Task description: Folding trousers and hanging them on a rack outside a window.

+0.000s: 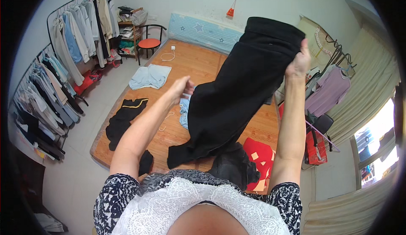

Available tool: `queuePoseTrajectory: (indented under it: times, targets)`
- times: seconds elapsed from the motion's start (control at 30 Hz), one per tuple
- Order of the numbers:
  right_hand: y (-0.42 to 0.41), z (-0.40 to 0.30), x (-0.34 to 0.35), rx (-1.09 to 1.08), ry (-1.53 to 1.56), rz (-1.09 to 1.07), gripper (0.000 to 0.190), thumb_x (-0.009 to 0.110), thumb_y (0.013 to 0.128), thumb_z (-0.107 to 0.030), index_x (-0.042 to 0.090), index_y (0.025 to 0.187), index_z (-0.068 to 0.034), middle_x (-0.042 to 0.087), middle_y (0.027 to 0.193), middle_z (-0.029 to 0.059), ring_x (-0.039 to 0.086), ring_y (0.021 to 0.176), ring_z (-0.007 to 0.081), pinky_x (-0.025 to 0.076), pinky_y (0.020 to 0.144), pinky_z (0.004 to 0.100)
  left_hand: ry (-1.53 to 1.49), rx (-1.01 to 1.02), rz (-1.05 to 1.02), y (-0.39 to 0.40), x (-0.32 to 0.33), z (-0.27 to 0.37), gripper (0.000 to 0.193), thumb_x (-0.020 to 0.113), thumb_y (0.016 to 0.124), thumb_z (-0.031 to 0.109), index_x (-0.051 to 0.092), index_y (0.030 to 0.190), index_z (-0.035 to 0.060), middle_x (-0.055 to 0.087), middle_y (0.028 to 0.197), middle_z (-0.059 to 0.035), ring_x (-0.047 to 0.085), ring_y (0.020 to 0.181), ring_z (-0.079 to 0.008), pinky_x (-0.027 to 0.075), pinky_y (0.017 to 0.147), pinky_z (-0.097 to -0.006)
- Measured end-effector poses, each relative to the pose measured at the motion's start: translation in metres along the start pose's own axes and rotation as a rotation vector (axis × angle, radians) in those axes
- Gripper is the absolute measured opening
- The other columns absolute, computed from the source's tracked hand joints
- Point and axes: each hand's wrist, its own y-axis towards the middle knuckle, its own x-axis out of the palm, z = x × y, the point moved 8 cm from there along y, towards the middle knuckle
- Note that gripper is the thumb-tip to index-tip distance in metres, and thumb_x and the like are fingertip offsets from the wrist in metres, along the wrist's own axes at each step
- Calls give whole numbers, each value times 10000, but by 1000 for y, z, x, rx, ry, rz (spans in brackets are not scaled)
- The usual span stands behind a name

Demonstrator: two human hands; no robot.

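A pair of black trousers (231, 86) hangs from my right hand (299, 60), which grips its waistband at the upper right. The legs slant down to the left across the bed. My left hand (184, 89) is raised beside the trousers with its fingers loosely curled; whether it touches the cloth is unclear. Behind it, a light blue garment (184, 113) is partly covered by the trousers. On the wooden bed surface (190, 60) lie light blue shorts (150, 76), a black garment with a yellow stripe (125, 121), dark grey clothing (233, 165) and a red patterned cloth (260, 149).
Full clothes racks (74, 3) line the left side. A black chair with a red seat (149, 43) and a shelf (136, 41) stand beyond the bed. To the right are a hanging purple shirt (330, 89) and a red crate (317, 152). A white cable (171, 56) lies on the bed.
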Motion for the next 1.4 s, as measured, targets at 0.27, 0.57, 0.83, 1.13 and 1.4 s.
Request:
queuePoseTrajectory:
  times: [0.27,0.57,0.83,1.13,1.4]
  targets:
    - [-4,-91,3,-366,-168,192,451,288,962,-397,545,1066,-41,596,1065,131,572,964,285,459,878,396,-51,-161,-335,-41,88,-24,699,303,847,658,574,558,82,588,578,-79,549,558,-158,431,545,-291]
    - [-9,-200,-83,-1327,-1350,324,278,452,940,-298,538,858,-47,573,842,16,569,749,139,492,712,296,-257,-121,-731,-141,152,-70,781,243,837,669,634,768,-3,640,800,-149,583,855,-222,441,759,-336]
    - [-30,-191,-48,-855,-361,258,321,386,958,-289,545,949,-10,594,921,58,593,800,189,497,751,303,-397,86,-741,-160,163,-5,512,662,785,236,486,1171,-51,590,1099,-149,591,997,-237,477,881,-388]
    - [8,-220,5,-788,-372,62,325,368,961,-274,521,1017,7,581,985,90,590,849,221,498,784,321,-276,1083,-372,-263,20,159,419,572,802,309,586,863,-105,623,801,-113,601,674,-182,482,622,-269]
    - [-5,-262,-12,-752,-462,23,339,351,964,-260,500,1078,23,570,1042,117,587,892,249,498,814,337,-446,1039,-1872,-322,95,142,305,540,897,223,648,836,-56,617,725,-161,607,704,-284,456,692,-363]
